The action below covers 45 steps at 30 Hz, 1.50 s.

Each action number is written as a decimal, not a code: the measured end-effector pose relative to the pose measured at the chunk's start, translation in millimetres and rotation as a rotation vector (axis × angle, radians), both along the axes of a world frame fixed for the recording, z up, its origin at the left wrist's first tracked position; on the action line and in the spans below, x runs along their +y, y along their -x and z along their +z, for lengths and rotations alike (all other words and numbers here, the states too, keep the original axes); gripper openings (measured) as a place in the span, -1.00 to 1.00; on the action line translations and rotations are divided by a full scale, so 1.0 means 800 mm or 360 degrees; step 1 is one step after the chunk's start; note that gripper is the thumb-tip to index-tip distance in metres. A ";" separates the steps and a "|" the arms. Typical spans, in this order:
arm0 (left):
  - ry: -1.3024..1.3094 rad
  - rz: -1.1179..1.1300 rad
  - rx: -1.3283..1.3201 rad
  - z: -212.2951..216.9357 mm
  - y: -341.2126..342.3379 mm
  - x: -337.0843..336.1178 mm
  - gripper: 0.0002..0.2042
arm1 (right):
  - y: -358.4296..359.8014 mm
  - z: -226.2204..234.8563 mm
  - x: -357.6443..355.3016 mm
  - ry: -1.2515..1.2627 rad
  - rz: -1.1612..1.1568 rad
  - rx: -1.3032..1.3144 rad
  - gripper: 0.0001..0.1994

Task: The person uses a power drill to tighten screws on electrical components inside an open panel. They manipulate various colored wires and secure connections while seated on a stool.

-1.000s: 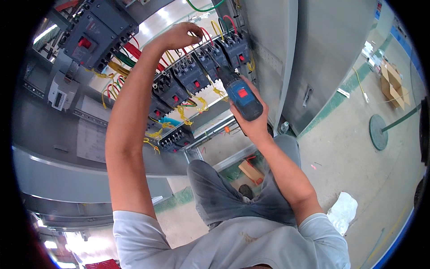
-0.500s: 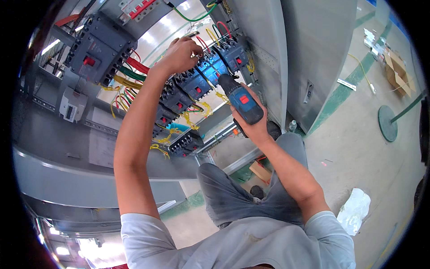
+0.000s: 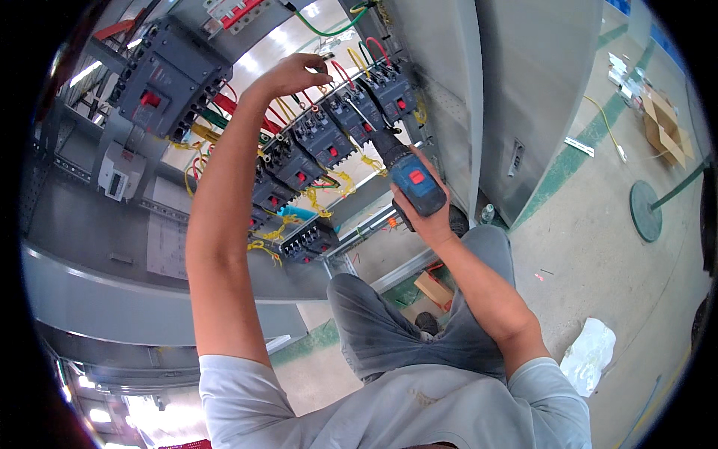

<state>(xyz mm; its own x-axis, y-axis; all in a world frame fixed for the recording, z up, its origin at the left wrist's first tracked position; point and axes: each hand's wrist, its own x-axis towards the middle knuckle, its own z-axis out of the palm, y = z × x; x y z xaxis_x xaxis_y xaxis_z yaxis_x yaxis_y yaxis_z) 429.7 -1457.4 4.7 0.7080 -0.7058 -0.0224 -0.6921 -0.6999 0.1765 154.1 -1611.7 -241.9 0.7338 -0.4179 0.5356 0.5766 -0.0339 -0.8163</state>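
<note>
My right hand (image 3: 426, 209) is wrapped round the grip of a blue-and-black cordless drill (image 3: 416, 182). The drill's long thin bit (image 3: 360, 112) reaches up to the terminals of a dark grey circuit breaker (image 3: 350, 118) in a slanting row of breakers. Beyond that row's upper edge, my left hand (image 3: 295, 76) is raised with fingers curled and thumb and fingertips close together; what they pinch, if anything, is too small to name. Red wires (image 3: 342, 73) loop up from the terminals beside its fingertips. Another breaker (image 3: 394, 93) stands to the right with yellow, green and red wires.
A large breaker (image 3: 166, 82) with thick red, green and yellow cables is at the upper left, above a small meter (image 3: 120, 173). An open grey cabinet door (image 3: 523, 112) rises on the right. A cardboard box (image 3: 664, 131) and a white sheet (image 3: 588, 357) lie on the floor.
My left hand has moved slightly up and left, off the breaker terminals. The drill has shifted a little down and right, and the bluish light on the breakers has gone out.
</note>
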 end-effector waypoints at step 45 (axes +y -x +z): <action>-0.0425 0.0254 -0.0704 -0.030 0.067 -0.052 -0.72 | 0.011 0.028 -0.019 0.0160 0.0046 0.0073 -0.24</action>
